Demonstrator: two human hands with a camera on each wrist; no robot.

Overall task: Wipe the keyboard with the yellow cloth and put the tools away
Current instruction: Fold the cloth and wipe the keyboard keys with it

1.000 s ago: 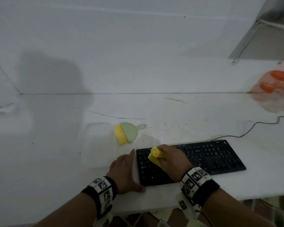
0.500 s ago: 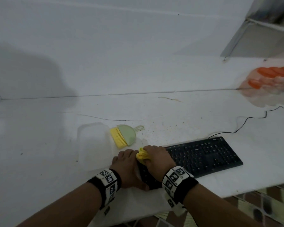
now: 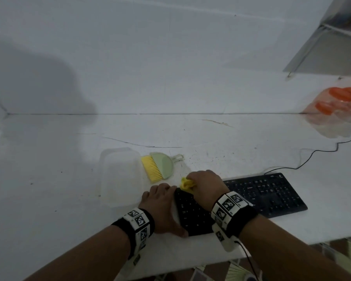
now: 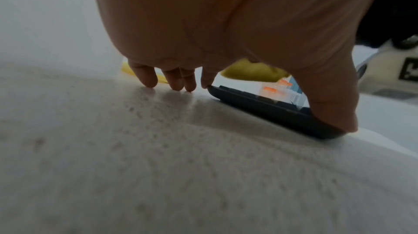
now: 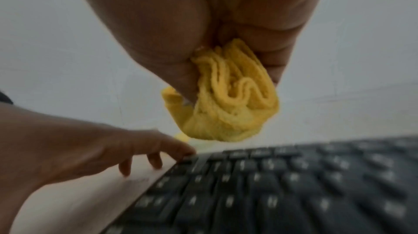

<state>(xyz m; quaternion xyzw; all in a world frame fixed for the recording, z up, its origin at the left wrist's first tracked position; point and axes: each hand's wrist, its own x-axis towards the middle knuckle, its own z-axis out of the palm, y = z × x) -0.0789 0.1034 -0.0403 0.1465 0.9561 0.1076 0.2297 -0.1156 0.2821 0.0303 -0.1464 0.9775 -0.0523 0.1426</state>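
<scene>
White wall (image 3: 170, 57), white scuffed counter (image 3: 49, 179), dim light, tiled floor (image 3: 349, 258).

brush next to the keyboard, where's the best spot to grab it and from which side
Take the brush by its green rounded body, just behind the yellow bristles, coming from above with thumb and fingers across its width. It lies flat on the table, so the edges are exposed. The thin loop at its far end is probably too small for a steady grip. The left hand is nearest.

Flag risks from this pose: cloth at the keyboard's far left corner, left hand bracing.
1. The yellow cloth is bunched in the right hand, so little of it may touch the keyboard.
2. The left hand braces one end only; the keyboard could pivot.
3. A wipe overshooting could knock the brush.
</scene>
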